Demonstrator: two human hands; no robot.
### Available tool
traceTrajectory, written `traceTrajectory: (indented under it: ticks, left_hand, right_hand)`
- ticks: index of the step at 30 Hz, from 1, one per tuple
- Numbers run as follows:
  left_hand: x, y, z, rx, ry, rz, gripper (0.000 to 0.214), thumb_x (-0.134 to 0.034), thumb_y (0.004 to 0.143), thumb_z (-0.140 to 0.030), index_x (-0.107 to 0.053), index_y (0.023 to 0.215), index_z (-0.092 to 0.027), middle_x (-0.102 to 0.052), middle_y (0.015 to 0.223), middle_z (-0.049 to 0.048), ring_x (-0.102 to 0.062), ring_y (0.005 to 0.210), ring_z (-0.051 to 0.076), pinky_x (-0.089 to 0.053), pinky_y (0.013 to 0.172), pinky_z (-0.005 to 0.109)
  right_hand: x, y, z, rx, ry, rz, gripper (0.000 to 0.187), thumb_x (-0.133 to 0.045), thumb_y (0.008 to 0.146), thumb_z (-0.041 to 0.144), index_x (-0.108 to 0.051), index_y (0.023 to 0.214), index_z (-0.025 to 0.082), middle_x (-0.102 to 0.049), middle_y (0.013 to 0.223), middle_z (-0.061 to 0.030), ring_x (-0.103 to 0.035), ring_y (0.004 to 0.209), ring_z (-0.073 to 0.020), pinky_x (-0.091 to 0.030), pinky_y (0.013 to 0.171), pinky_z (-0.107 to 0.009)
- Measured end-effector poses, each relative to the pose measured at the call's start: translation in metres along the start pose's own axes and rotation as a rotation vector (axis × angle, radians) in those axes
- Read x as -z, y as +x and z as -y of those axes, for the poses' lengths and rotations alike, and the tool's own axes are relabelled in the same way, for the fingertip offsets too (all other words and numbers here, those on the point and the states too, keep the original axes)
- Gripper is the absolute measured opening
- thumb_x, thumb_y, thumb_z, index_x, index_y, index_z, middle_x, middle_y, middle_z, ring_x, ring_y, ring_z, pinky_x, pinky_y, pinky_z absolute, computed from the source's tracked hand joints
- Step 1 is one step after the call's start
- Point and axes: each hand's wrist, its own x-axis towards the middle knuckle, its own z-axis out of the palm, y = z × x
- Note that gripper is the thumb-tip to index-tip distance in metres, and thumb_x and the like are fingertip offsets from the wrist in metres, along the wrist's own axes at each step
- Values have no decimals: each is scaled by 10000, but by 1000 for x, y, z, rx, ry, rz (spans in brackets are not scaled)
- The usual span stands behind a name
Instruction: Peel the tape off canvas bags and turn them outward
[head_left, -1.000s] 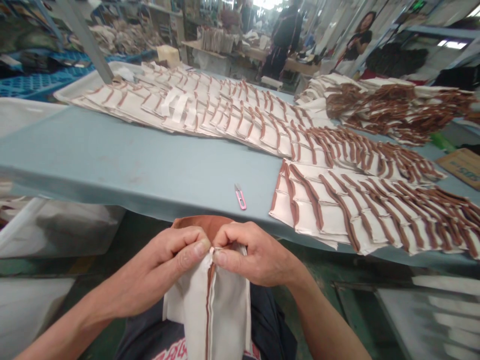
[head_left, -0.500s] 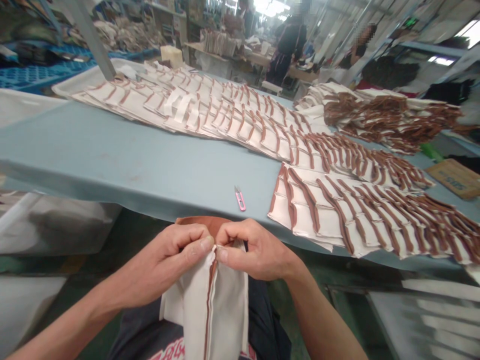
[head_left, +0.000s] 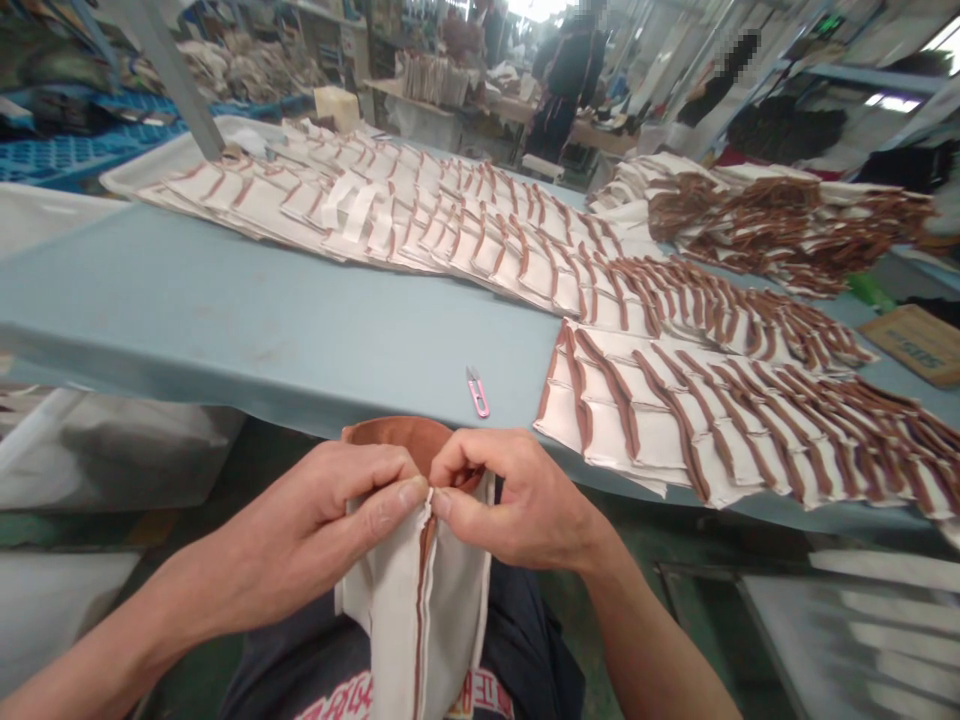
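Note:
A cream fabric piece [head_left: 397, 620] with a brown-edged seam hangs over my lap from my fingers. My left hand [head_left: 367, 500] pinches its top edge on one side of the seam, thumb against the fingers. Close beside it, my right hand [head_left: 499, 495] grips the same edge across the seam, its thumb and index finger pressed together. Brown material [head_left: 397, 435] of the piece arches up behind both hands. On the table just ahead lie pink thread snips [head_left: 478, 393], touched by neither hand.
The blue-grey table [head_left: 187, 320] carries overlapping rows of cream pieces with brown strips [head_left: 660, 410]. A heaped stack [head_left: 757, 220] rises at the back right, near a cardboard piece [head_left: 915, 340]. A metal post [head_left: 176, 80] stands at the left. A person [head_left: 562, 80] is in the background.
Both hands stay pinched at the seam. The brown part behind them has opened wider and bulges more to the left; the hanging fabric has shifted slightly. The view has moved a little.

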Motion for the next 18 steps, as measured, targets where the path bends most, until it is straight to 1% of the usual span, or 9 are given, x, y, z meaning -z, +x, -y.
traceTrajectory:
  ticks: [3, 5, 9, 12, 13, 15, 18]
  left_hand:
    - [5, -1, 3, -29, 43, 38, 398, -522, 1130, -349, -624, 772, -208, -568, 685, -68, -518, 616, 108, -418, 603, 204]
    - [8, -3, 6, -50, 99, 38, 344, -556, 1121, -316, -678, 818, -209, -626, 711, -66, -562, 627, 105, -430, 613, 202]
    - [11, -5, 11, -128, 242, 44, 276, -557, 1147, -268, -717, 928, -219, -681, 777, -58, -633, 685, 115, -439, 661, 228]
    - [13, -4, 13, -237, 371, 46, 306, -489, 1194, -272, -695, 978, -207, -721, 863, -16, -689, 760, 143, -470, 722, 264]
    - [13, -3, 13, -279, 421, 45, 337, -454, 1206, -275, -682, 970, -201, -732, 883, 4, -702, 770, 157, -481, 727, 279]
    - [13, -2, 13, -348, 528, 24, 401, -388, 1219, -272, -664, 939, -195, -734, 874, 30, -709, 746, 176, -493, 704, 305]
    - [12, -2, 15, -424, 655, -43, 423, -370, 1208, -216, -672, 914, -187, -702, 784, 17, -683, 651, 171, -479, 629, 317]
  right_hand:
    - [0, 0, -2, -77, 58, 22, 68, -707, 864, 223, -674, 807, 206, -668, 729, 43, -561, 618, -102, -456, 609, -215]
    - [-1, 0, -3, -97, 63, 33, 74, -712, 870, 234, -672, 814, 207, -633, 711, 51, -518, 598, -96, -423, 584, -215]
    - [-1, 0, -4, -117, 22, 62, 72, -695, 889, 229, -659, 830, 214, -555, 656, 76, -462, 559, -92, -363, 556, -222]
    - [-4, 0, -4, -113, -56, 68, 114, -670, 899, 217, -613, 801, 228, -503, 613, 86, -444, 545, -97, -336, 552, -232]
    - [-6, 0, -4, -103, -75, 54, 124, -661, 897, 217, -600, 791, 232, -509, 615, 81, -455, 556, -102, -343, 560, -235]
    - [-11, 1, -5, -70, -96, 4, 115, -641, 895, 221, -599, 789, 235, -582, 664, 55, -522, 609, -119, -403, 607, -237]
    - [-18, 2, -6, 5, -125, -76, 95, -621, 897, 221, -618, 803, 235, -697, 773, 14, -622, 701, -141, -494, 714, -254]
